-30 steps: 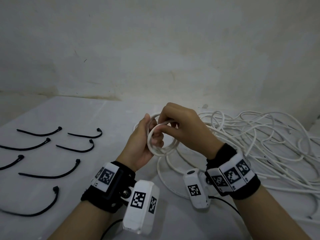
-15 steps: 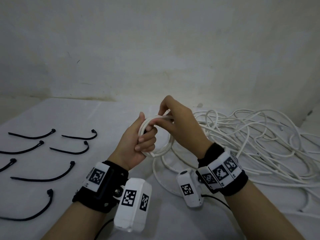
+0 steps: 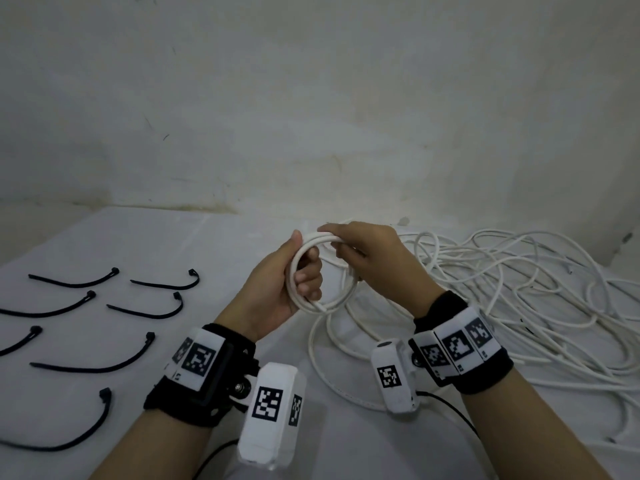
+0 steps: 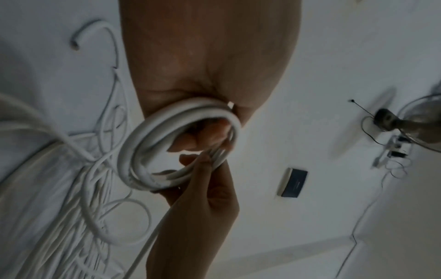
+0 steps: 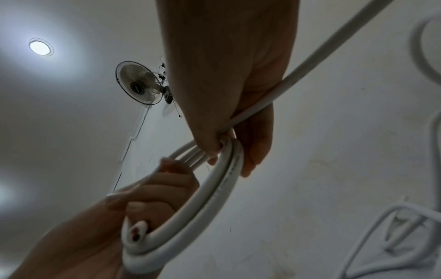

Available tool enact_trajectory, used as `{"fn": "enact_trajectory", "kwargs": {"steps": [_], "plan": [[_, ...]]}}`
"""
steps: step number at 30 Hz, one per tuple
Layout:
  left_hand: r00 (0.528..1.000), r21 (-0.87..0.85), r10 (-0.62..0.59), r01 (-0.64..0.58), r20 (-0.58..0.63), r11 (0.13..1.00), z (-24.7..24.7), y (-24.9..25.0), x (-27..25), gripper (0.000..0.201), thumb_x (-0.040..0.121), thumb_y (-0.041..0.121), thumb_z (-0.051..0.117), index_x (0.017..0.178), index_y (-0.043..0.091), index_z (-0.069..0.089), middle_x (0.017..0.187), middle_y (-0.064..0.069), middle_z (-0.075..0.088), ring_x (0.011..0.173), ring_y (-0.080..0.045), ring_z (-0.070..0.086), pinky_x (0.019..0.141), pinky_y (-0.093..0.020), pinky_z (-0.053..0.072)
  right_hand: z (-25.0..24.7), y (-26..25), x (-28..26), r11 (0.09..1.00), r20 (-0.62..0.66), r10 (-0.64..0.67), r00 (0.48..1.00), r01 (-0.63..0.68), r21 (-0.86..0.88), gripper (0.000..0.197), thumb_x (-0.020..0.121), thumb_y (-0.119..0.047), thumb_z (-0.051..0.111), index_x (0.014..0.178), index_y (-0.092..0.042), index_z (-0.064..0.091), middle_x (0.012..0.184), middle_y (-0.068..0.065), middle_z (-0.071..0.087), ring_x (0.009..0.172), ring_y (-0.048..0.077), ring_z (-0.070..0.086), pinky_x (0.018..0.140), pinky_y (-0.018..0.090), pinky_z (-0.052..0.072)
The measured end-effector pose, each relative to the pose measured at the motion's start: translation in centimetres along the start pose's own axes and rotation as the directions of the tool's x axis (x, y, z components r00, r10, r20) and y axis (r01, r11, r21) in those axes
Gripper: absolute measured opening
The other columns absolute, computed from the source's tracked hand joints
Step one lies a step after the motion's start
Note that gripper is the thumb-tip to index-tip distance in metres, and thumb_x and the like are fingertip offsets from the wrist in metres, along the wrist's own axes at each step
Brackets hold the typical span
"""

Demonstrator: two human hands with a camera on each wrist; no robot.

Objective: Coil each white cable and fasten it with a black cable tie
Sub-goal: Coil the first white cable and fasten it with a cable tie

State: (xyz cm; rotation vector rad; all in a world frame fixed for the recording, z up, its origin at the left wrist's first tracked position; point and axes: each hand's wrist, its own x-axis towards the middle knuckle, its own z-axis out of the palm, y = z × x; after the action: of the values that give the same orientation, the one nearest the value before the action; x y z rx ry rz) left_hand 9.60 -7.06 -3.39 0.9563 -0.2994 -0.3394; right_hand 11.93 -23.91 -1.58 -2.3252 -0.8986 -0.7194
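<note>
Head view, frame centre: the left hand grips a small white cable coil above the worktop. The right hand pinches the coil's top; black cable ties lie at left.

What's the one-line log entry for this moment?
left hand grips coil | right hand pinches coil top | cable ties untouched

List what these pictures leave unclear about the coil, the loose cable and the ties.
- Coil: turn count unclear; left hand and right hand cover parts of it in every view.
- Loose cable pile: head view's right edge cuts it off; number of cables untellable.
- Black cable ties: left edge crops three; the heads are too small to make out.
</note>
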Motion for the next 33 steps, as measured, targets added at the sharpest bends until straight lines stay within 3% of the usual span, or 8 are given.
{"fn": "enact_trajectory", "kwargs": {"steps": [4, 8, 13, 15, 18, 23, 28, 33], "plan": [[0.982, 0.335, 0.155, -0.11, -0.111, 0.936, 1.2, 1.0, 0.6, 0.034, 0.101, 0.035, 0.034, 0.099, 0.007, 0.052, 0.064, -0.001, 0.045, 0.043, -0.01, 0.042, 0.046, -0.023, 0.041, -0.6, 0.2, 0.3, 0.997, -0.081, -0.002, 0.997, -0.004, -0.071, 0.032, 0.086, -0.01, 0.048, 0.111, -0.01, 0.068, 0.069, 0.003, 0.057, 0.064, 0.019, 0.053, 0.059, 0.02, 0.033], [0.901, 0.767, 0.434, -0.285, 0.009, 0.575, 2.2, 1.7, 1.3, 0.017, 0.09, 0.029, 0.059, 0.102, 0.017, 0.058, 0.073, 0.005, 0.053, 0.047, -0.005, 0.05, 0.046, -0.029, 0.052, -1.3, 0.1, 0.5, 0.996, -0.157, -0.033, 0.987, 0.02, -0.083, 0.034, 0.086, -0.01, 0.046, 0.11, -0.009, 0.069, 0.069, -0.003, 0.05, 0.062, 0.014, 0.048, 0.058, 0.019, 0.032], [0.868, 0.895, 0.472, -0.326, 0.155, 0.305, 3.2, 2.5, 2.6, 0.032, 0.093, 0.037, 0.053, 0.089, 0.005, 0.055, 0.056, 0.003, 0.052, 0.039, -0.009, 0.052, 0.043, -0.022, 0.044, -2.7, 0.6, 0.2, 0.993, -0.198, -0.077, 0.977, 0.058, -0.102, 0.037, 0.088, -0.022, 0.04, 0.111, -0.009, 0.067, 0.073, -0.001, 0.053, 0.064, 0.014, 0.05, 0.061, 0.02, 0.036], [0.89, 0.888, 0.431, -0.311, 0.148, 0.338, 3.5, 2.7, 3.0, 0.039, 0.094, 0.039, 0.049, 0.086, 0.001, 0.053, 0.052, -0.002, 0.051, 0.04, -0.012, 0.054, 0.046, -0.029, 0.046, -3.0, 0.9, 0.3, 0.992, -0.211, -0.089, 0.973, 0.068, -0.103, 0.038, 0.09, -0.024, 0.039, 0.111, -0.009, 0.066, 0.075, 0.001, 0.057, 0.066, 0.015, 0.054, 0.064, 0.02, 0.039], [0.924, 0.768, 0.37, -0.304, 0.095, 0.563, 3.3, 2.5, 3.6, 0.04, 0.096, 0.034, 0.048, 0.069, 0.005, 0.044, 0.045, 0.002, 0.045, 0.037, -0.013, 0.046, 0.049, -0.039, 0.048, -2.8, 1.3, 0.6, 0.995, -0.235, -0.087, 0.968, 0.075, -0.059, 0.04, 0.09, -0.027, 0.041, 0.113, -0.005, 0.067, 0.078, 0.0, 0.057, 0.059, 0.009, 0.056, 0.064, 0.012, 0.04], [0.946, 0.59, 0.322, -0.279, 0.034, 0.758, 2.9, 2.2, 4.0, 0.038, 0.098, 0.029, 0.046, 0.064, 0.014, 0.037, 0.046, 0.009, 0.033, 0.039, -0.008, 0.03, 0.042, -0.022, 0.033, -2.3, 1.4, 0.5, 0.997, -0.262, 0.017, 0.965, 0.003, 0.076, 0.029, 0.091, -0.023, 0.055, 0.113, -0.009, 0.067, 0.079, -0.003, 0.061, 0.056, 0.008, 0.061, 0.064, 0.019, 0.049], [0.903, 0.358, 0.402, -0.329, -0.15, 0.874, 2.4, 3.6, 4.4, 0.042, 0.101, 0.024, 0.041, 0.061, 0.018, 0.032, 0.042, 0.01, 0.029, 0.035, -0.006, 0.025, 0.038, -0.018, 0.028, -4.5, 2.6, 0.1, 0.958, -0.132, 0.237, 0.962, -0.21, 0.194, 0.015, 0.095, -0.011, 0.055, 0.101, -0.016, 0.067, 0.064, -0.006, 0.058, 0.044, 0.009, 0.053, 0.05, 0.021, 0.046], [0.825, 0.116, 0.431, -0.419, -0.365, 0.9, 0.0, 6.2, 4.6, 0.041, 0.102, 0.03, 0.037, 0.064, 0.02, 0.029, 0.04, 0.009, 0.023, 0.032, -0.004, 0.022, 0.035, -0.015, 0.026, -6.8, 5.7, -1.5, 0.903, 0.009, 0.397, 0.918, -0.393, 0.175, 0.016, 0.097, -0.009, 0.051, 0.097, -0.011, 0.067, 0.066, 0.002, 0.058, 0.054, 0.012, 0.056, 0.059, 0.026, 0.05]]}}
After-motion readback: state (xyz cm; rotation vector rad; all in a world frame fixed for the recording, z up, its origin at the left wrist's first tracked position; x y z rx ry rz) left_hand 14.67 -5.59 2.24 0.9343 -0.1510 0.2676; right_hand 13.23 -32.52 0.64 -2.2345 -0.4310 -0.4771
